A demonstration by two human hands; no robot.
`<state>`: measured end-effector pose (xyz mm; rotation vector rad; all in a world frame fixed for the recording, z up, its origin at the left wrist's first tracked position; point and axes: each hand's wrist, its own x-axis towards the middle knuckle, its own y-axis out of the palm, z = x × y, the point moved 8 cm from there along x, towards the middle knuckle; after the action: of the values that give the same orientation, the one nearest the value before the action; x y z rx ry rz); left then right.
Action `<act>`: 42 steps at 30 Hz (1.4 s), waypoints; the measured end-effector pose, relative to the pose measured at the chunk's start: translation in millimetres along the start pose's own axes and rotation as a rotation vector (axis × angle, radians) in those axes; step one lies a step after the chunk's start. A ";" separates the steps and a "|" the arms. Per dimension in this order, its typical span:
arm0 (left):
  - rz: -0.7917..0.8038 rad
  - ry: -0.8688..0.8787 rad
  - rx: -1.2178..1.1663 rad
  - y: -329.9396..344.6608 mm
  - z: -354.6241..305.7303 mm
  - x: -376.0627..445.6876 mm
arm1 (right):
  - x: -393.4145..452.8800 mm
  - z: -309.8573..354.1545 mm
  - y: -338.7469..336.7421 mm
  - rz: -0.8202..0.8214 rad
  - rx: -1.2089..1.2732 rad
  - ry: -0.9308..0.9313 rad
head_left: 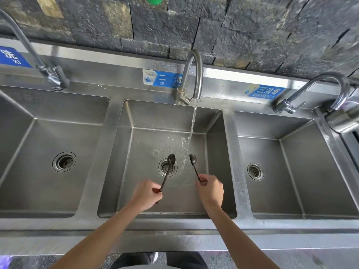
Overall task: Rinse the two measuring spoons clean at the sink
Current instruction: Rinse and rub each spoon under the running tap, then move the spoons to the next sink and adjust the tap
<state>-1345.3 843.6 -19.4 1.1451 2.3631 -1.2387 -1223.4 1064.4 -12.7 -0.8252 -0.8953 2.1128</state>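
I hold two dark measuring spoons over the middle steel basin [215, 152]. My left hand [145, 195] grips the handle of the left spoon [168, 167], whose bowl hangs above the drain [167, 167]. My right hand [209, 190] grips the handle end of the right spoon [194, 164]. The middle faucet [191, 76] is running. Its stream [191, 133] falls between the two spoon bowls, just left of the right one, and splashes on the basin floor.
A left basin [48, 136] and a right basin [291, 152] flank the middle one, each with its own faucet [46, 70] [318, 90] and drain. A dark stone wall [213, 26] rises behind. The steel front rim [174, 230] lies under my forearms.
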 end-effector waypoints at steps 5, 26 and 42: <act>-0.079 0.029 0.241 -6.0 -5.3 -7.1 | -10.0 -7.9 -14.1 -0.053 0.022 0.006; 0.241 -0.075 -0.745 111.1 -169.2 16.8 | 50.5 -118.3 -140.8 -0.014 0.905 0.298; 0.154 -0.272 -0.744 328.3 -305.2 152.5 | 210.3 -302.7 -157.7 0.173 0.986 0.614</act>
<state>-1163.2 1272.0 -106.5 0.8173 2.1641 -0.3556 -1059.3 1414.6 -118.2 -0.9035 0.5324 1.8977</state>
